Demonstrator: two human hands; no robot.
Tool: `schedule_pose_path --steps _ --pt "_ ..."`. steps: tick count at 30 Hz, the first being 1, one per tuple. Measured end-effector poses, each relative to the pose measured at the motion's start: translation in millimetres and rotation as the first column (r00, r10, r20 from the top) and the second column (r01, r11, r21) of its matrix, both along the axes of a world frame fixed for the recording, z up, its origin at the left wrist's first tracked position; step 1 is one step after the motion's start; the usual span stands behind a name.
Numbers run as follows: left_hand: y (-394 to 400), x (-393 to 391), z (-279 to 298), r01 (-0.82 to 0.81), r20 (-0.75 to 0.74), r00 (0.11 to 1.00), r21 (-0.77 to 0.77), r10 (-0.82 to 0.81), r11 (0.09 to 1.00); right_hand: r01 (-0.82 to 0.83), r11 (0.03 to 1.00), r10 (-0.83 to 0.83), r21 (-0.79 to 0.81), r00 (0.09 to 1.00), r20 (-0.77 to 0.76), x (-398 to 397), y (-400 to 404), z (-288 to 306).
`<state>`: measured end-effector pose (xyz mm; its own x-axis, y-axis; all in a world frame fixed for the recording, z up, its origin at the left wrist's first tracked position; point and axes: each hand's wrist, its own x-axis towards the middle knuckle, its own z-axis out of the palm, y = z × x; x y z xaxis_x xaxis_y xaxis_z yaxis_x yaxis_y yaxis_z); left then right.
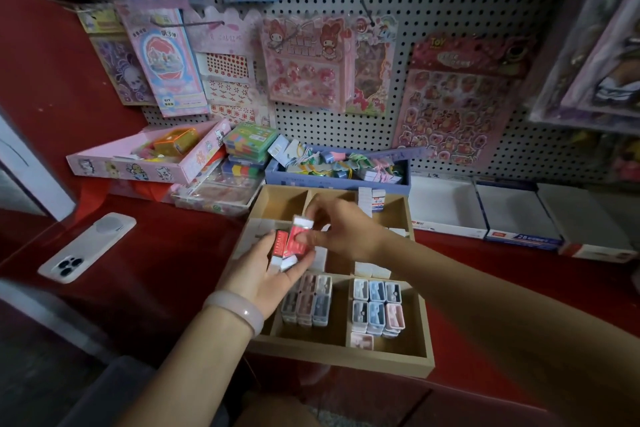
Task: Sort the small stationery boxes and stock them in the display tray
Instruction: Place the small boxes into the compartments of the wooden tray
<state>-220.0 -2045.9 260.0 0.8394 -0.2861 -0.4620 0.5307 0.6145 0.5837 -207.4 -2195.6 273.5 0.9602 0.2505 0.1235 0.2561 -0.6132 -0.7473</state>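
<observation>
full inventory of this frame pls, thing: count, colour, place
red boxes: two, red and white, held over tray
wooden tray: one, tan, counter centre
pastel boxes: several, pink, blue and grey, tray's near compartments
white boxes: a few, tray's far side
phone: one, white, counter left
pink box: one, back left
blue box: one, behind tray
sticker packs: many, on pegboard
left hand: holds red boxes; pale bracelet
right hand: pinches one red box

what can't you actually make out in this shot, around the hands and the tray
Head view only:
- Print on the red boxes: too small and blurred.
- Middle compartments of the wooden tray: covered by left hand and right hand.
- Count of red boxes held: fingers overlap them.
- Sticker sheets at right: cut by edge.
</observation>
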Motion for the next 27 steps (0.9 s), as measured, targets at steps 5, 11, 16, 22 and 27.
schedule_pose_path --steps 5,11,16,22,27 --pt "-5.0 -1.1 -1.4 -0.016 -0.135 0.991 0.001 0.016 1.000 0.319 0.919 -0.299 0.231 0.947 -0.115 6.4 -26.5 6.3" --pt "8.9 6.2 -7.1 -0.058 -0.151 0.987 -0.010 0.056 0.998 0.359 0.886 -0.375 -0.295 0.927 0.000 18.8 -52.0 -10.7" --pt "20.2 6.2 -2.4 -0.099 -0.124 0.987 -0.002 0.098 0.995 0.217 0.819 -0.247 -0.531 0.969 0.015 25.1 -33.9 -33.9" --pt "32.4 7.6 -5.4 -0.097 -0.130 0.987 -0.006 0.095 0.995 0.274 0.626 -0.215 -0.730 0.960 0.177 28.5 -25.4 -46.8" --pt "34.6 5.9 -7.4 -0.081 -0.133 0.988 -0.017 0.078 0.997 0.292 0.576 -0.244 -0.763 0.953 0.181 31.9 -18.0 -51.8"
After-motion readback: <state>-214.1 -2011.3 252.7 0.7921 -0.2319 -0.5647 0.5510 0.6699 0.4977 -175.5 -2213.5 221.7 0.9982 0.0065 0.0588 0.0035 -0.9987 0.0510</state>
